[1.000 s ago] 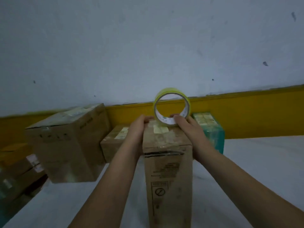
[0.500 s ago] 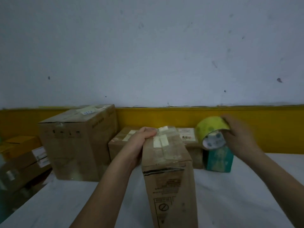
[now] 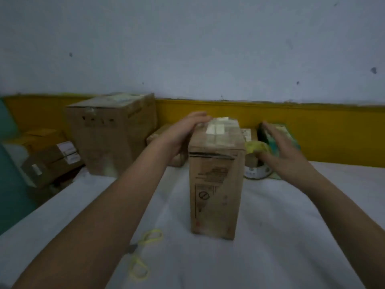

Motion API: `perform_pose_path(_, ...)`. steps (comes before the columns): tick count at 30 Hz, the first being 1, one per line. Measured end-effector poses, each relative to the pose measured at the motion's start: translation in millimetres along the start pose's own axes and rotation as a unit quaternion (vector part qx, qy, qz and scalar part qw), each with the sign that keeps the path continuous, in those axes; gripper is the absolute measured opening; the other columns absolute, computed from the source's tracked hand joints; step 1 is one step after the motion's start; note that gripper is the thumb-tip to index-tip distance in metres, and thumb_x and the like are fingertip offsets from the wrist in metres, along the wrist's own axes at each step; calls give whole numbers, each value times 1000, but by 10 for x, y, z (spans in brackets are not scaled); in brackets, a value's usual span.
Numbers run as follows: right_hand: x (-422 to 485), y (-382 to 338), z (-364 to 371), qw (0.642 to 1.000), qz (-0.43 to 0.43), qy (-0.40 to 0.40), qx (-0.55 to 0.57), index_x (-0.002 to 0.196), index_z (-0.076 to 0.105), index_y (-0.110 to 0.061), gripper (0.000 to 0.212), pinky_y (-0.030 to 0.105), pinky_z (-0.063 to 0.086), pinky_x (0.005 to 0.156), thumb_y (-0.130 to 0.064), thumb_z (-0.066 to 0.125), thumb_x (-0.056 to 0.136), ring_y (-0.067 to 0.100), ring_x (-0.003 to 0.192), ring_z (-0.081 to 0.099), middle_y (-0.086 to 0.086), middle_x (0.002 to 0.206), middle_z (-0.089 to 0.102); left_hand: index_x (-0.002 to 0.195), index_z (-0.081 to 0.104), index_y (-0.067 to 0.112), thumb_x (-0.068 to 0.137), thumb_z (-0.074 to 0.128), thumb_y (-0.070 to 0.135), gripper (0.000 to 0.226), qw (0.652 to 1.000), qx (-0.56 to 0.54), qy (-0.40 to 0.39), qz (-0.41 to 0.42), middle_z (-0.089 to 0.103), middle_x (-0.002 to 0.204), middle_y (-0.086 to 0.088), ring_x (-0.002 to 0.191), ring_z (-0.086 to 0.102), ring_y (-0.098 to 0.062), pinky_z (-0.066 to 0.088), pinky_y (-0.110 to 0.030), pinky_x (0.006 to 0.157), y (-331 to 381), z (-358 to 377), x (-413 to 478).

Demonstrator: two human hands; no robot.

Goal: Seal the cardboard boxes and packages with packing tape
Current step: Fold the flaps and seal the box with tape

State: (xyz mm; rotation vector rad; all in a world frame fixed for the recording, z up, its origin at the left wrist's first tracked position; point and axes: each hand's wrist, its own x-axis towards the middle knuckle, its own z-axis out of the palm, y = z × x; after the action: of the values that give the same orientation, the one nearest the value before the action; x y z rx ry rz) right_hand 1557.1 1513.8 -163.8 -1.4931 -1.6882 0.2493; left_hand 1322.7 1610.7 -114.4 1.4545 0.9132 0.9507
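Nearest: scissors (image 3: 143,253) idle on the desk (image 3: 291,236). Mid-desk, the box (image 3: 215,184) stands upright with its top already taped. The left hand (image 3: 183,132) lies fairly flat over its top-left edge, likely steadying it. The right hand (image 3: 285,155) is spread open over the tape roll (image 3: 257,161) lying beside the box; contact unclear, blurred. More boxes (image 3: 110,134) behind.

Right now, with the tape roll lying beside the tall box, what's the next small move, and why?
Probably bring the right hand onto the tall cardboard box and smooth its tape strips flat. That hand is open, the tape roll lies on the table, and the left hand steadies the box's left edge.
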Motion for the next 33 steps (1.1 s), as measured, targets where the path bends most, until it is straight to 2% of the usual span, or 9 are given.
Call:
perform_pose_path(2, -216, -283, 17, 968, -126, 215, -18, 127, 58, -19, 35, 19, 38, 95, -8, 53, 94, 1, 114, 44, 0, 128, 55, 141, 51, 26, 100, 57, 30, 42, 995, 89, -28, 36, 58, 139, 1, 122, 59, -16, 45, -38, 108, -35, -30, -24)
perform_pose_path(4, -578, -663, 239, 901, -281, 330, -8, 91, 64, -8, 23, 19, 41, 78, 3, 45, 85, 19, 87, 56, 4, 91, 60, 142, 51, 31, 102, 50, 40, 41, 982, 167, -63, 53, 49, 148, 5, 134, 48, -14, 36, -42, 116, -38, -62, -62)
perform_pose_path(7, -1030, -1006, 1013, 888, -443, 88, -86, 85, 64, -8, 23, 33, 47, 61, -7, 41, 89, 27, 74, 58, 9, 81, 61, 146, 45, 40, 101, 42, 55, 47, 967, 236, -85, 40, 39, 155, 14, 134, 42, -7, 37, -38, 111, 29, -127, -131)
perform_pose_path(9, -1183, -1099, 1605, 912, -344, -157, -157, 102, 63, -11, 23, 35, 47, 69, -21, 44, 94, 23, 92, 58, 5, 98, 57, 145, 42, 47, 98, 39, 63, 50, 958, 267, -100, 28, 37, 154, 19, 127, 45, -4, 42, -35, 103, 83, -135, -206)
perform_pose_path(12, -1189, -1007, 2157, 918, -202, -306, -152, 112, 53, -11, 38, 32, 42, 83, -44, 55, 93, 20, 106, 45, 3, 108, 48, 146, 40, 46, 98, 39, 62, 51, 961, 260, -95, 28, 38, 154, 16, 133, 45, -10, 40, -42, 111, 43, -148, -261)
perform_pose_path(19, -1097, -918, 2248, 891, -194, -376, -166, 96, 59, -5, 34, 37, 42, 86, -39, 60, 92, 27, 100, 51, 11, 102, 51, 153, 36, 28, 107, 36, 42, 48, 962, 255, -90, 38, 32, 159, 5, 141, 38, -16, 32, -40, 118, -5, -213, -214)
perform_pose_path(25, -1145, -1058, 1969, 870, -265, -297, -291, 101, 62, -8, 36, 31, 35, 70, -42, 54, 91, 24, 105, 46, 8, 99, 58, 149, 40, 37, 105, 37, 47, 45, 966, 237, -99, 9, 41, 152, 10, 131, 48, -15, 46, -43, 108, 74, -229, -250)
perform_pose_path(29, -1241, -1159, 1371, 901, -222, -266, -262, 111, 60, -19, 39, 30, 49, 70, -48, 56, 86, 21, 90, 58, 1, 100, 62, 148, 42, 36, 107, 37, 39, 42, 963, 244, -112, -18, 45, 146, 11, 124, 54, -12, 48, -36, 105, 145, -269, -168)
perform_pose_path(33, -1189, -1128, 350, 936, -189, -224, -197, 99, 54, -36, 38, 25, 51, 68, -63, 58, 72, 3, 80, 59, -17, 92, 62, 142, 52, 37, 108, 37, 29, 38, 959, 255, -120, -30, 51, 136, 13, 108, 63, -3, 55, -22, 76, 236, -294, -83)
